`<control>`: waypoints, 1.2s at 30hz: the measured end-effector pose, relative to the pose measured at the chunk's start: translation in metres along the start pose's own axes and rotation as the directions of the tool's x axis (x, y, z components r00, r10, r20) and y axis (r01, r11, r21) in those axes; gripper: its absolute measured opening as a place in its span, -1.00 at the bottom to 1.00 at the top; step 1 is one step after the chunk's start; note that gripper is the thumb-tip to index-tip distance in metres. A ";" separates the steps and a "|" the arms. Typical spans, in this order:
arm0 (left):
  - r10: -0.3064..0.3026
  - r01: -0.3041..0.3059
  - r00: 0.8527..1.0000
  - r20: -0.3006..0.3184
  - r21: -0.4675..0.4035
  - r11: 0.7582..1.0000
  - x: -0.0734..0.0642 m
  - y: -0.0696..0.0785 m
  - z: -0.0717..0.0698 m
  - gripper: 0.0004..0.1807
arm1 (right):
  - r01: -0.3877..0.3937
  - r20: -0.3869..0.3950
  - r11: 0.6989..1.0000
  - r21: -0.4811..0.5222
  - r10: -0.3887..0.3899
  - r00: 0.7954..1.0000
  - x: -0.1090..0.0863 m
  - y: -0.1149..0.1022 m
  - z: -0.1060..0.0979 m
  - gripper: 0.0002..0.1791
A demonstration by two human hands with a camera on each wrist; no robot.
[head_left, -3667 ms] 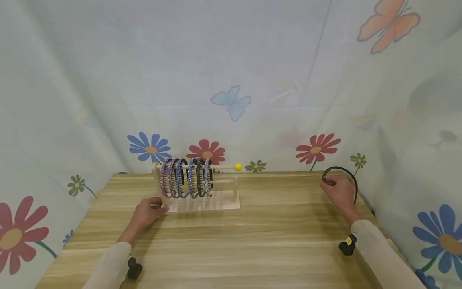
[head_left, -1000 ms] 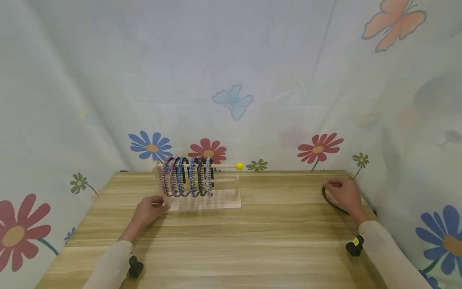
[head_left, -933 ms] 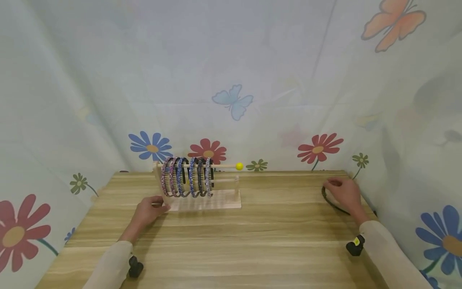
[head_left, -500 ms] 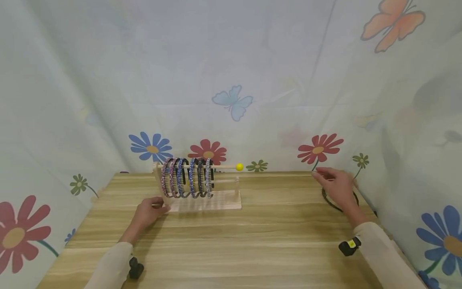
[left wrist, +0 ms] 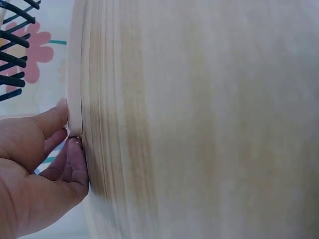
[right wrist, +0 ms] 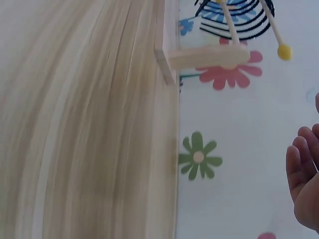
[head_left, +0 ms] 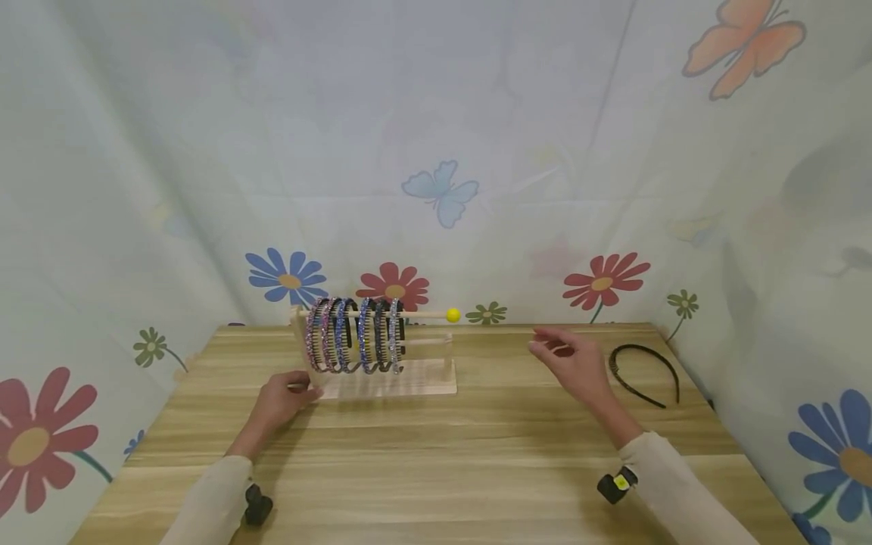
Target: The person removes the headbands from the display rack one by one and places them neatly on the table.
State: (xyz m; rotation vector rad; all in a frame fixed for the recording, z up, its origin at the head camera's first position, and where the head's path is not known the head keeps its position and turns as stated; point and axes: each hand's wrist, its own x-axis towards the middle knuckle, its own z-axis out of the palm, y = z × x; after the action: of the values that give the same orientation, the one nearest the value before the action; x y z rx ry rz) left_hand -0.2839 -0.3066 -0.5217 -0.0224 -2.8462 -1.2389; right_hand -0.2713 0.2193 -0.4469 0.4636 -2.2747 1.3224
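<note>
A wooden headband stand (head_left: 436, 376) stands left of centre on the table. Several glittery toothed headbands (head_left: 365, 333) in pink, blue, black and silver hang on its upper rod, which ends in a yellow ball (head_left: 453, 315). My left hand (head_left: 281, 401) holds the stand's base at its near left corner; in the left wrist view, thumb and fingers (left wrist: 75, 164) meet around that corner. My right hand (head_left: 572, 367) hovers over the table right of the stand, fingers loosely bent with nothing in them. Further right, a black headband (head_left: 643, 350) lies flat on the table.
The wood-grain table (head_left: 436, 469) reaches back to a hanging cloth (head_left: 518, 250) printed with flowers and butterflies. A short post (head_left: 447, 356) rises at the base's right end. Each wrist carries a small black camera (head_left: 616, 484).
My right hand lowered the black headband onto the table at the right, let go of it and moved left toward the stand. My left hand has stayed at the base's corner.
</note>
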 end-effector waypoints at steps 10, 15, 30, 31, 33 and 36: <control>0.001 -0.001 1.000 -0.004 -0.001 1.000 -0.002 0.001 0.001 -0.52 | 0.080 0.050 0.991 0.106 -0.086 0.995 0.005 -0.027 0.034 -0.70; -0.003 0.003 1.000 -0.011 0.002 1.000 -0.003 0.002 0.001 -0.52 | 0.086 0.068 0.981 0.173 -0.099 0.993 0.007 -0.038 0.053 -0.69; -0.046 0.046 0.999 -0.009 0.006 0.999 -0.002 0.004 0.001 -0.50 | 0.034 0.204 0.973 0.230 -0.082 0.975 0.005 -0.070 0.115 -0.66; -0.045 0.045 0.999 -0.009 0.007 0.999 -0.002 0.004 0.001 -0.50 | 0.022 0.213 0.972 0.232 -0.073 0.974 0.005 -0.071 0.119 -0.65; -0.034 0.035 0.999 -0.008 0.007 0.999 -0.002 0.004 0.000 -0.50 | 0.001 0.228 0.973 0.232 -0.056 0.972 0.005 -0.073 0.127 -0.65; -0.024 0.024 1.000 -0.010 0.005 1.000 -0.003 0.005 0.000 -0.51 | -0.019 0.246 0.974 0.226 -0.038 0.969 0.005 -0.077 0.137 -0.63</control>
State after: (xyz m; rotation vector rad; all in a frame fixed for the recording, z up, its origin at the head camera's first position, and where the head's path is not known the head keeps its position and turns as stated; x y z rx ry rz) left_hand -0.2812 -0.3030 -0.5184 0.0183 -2.8499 -1.2321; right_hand -0.2678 0.0621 -0.4476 0.7557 -2.3217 1.6082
